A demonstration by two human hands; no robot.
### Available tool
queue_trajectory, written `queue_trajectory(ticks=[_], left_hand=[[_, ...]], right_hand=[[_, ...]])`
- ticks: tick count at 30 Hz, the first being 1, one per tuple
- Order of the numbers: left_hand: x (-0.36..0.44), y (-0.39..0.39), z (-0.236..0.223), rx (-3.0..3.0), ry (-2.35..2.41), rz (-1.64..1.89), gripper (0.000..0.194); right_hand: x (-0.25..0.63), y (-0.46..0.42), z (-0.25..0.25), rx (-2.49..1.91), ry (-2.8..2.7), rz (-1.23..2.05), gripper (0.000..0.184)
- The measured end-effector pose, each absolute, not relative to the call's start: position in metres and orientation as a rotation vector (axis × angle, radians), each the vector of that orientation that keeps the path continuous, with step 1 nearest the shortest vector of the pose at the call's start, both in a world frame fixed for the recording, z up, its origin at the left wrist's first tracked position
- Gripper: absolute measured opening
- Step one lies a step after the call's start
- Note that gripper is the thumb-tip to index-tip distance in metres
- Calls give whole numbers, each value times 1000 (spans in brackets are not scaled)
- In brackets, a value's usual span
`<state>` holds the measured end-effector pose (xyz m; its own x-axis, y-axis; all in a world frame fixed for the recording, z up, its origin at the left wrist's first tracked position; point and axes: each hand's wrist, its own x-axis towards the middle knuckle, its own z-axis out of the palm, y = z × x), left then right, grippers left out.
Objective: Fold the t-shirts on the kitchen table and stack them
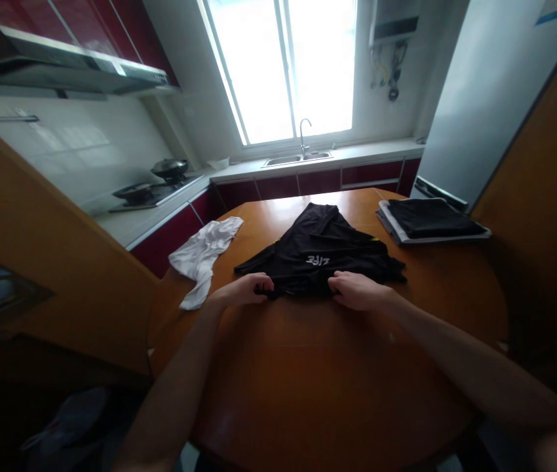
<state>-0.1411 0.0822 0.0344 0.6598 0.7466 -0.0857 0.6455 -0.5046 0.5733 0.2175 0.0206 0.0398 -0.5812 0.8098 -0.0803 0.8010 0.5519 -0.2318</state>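
A black shirt [303,242] with white lettering and small yellow marks lies spread on the wooden table [308,380], its near edge toward me. My left hand [248,288] grips the near left part of the shirt with curled fingers. At the near right, my right hand [354,290] pinches the same edge. The shirt's far end is narrower and reaches toward the window. To the left of it, apart from both hands, a crumpled white garment [204,252] rests by the table's edge.
Folded dark and grey cloths [433,219] are stacked at the table's right. Beyond the table are a counter with a sink [283,160], a stove with a pot [169,168], and a refrigerator [485,92]. A wooden door frame [52,229] stands on the left.
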Motion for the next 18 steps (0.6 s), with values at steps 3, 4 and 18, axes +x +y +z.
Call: queue_trajectory(ticks=[3,4,18], left_hand=[[-134,80,34,2312,1050,256,20],[-133,80,35,2315,1041,269,19],[-136,62,69,1947,802,210,45]], right_hand=[[210,23,32,-1490,-2709,208,14],[210,24,32,-1496,-2706,199,14],[309,56,77,-1040,-2421,1508,49]])
